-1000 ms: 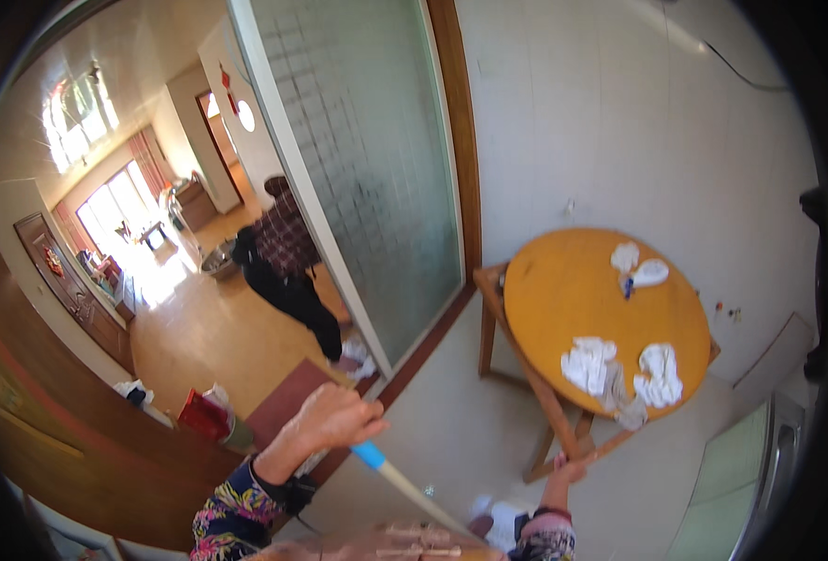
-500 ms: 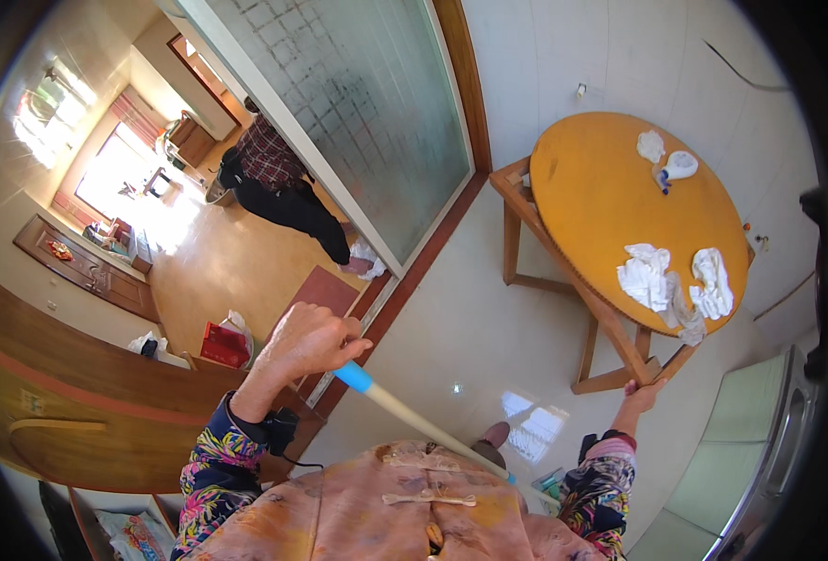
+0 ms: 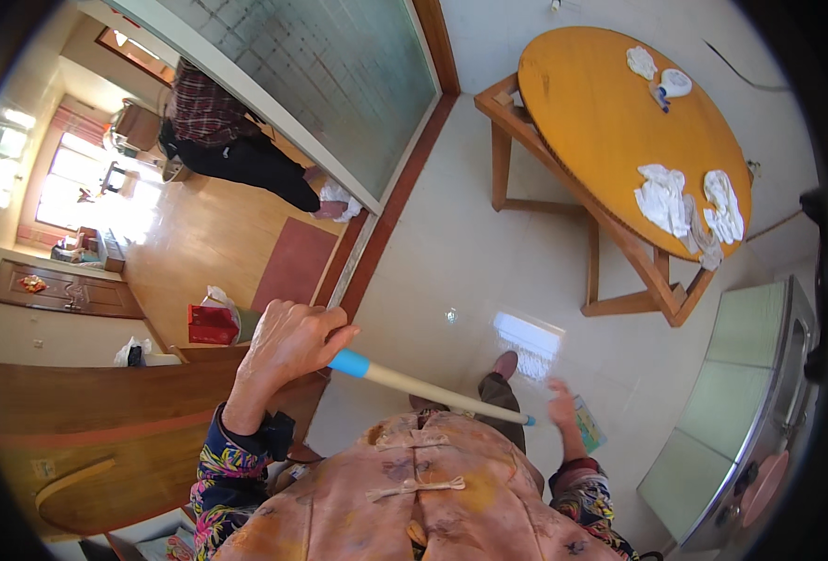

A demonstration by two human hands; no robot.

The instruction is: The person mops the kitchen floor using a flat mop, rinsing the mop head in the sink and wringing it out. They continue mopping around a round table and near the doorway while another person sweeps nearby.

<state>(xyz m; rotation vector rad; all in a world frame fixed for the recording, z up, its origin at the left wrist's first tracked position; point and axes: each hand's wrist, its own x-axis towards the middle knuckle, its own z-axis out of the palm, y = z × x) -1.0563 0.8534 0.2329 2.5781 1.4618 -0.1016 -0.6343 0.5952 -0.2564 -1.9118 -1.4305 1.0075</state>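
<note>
My left hand (image 3: 292, 341) is closed around the blue grip of a long cream pole (image 3: 432, 388), like a broom or mop handle. The pole slants down to the right in front of my apron, and its far part ends at a blue collar; whatever it carries beyond that I cannot make out. Close to that lower end, my right hand (image 3: 561, 404) is held out over the floor, slightly blurred, fingers loosely apart with nothing in them. Beyond it stands a wooden table (image 3: 610, 103) with a round orange top, apart from both hands.
On the tabletop lie crumpled white cloths (image 3: 664, 198) and a white spray bottle (image 3: 676, 84). A greenish flat item (image 3: 588, 425) is on the floor by my right hand. A cabinet (image 3: 741, 346) stands at right. Past the sliding glass door (image 3: 325, 84), another person (image 3: 245, 154) bends over.
My right hand has left the table's lower corner and come back toward the pole. My left hand still grips the pole, which now lies flatter. The view has shifted, with the table higher.
</note>
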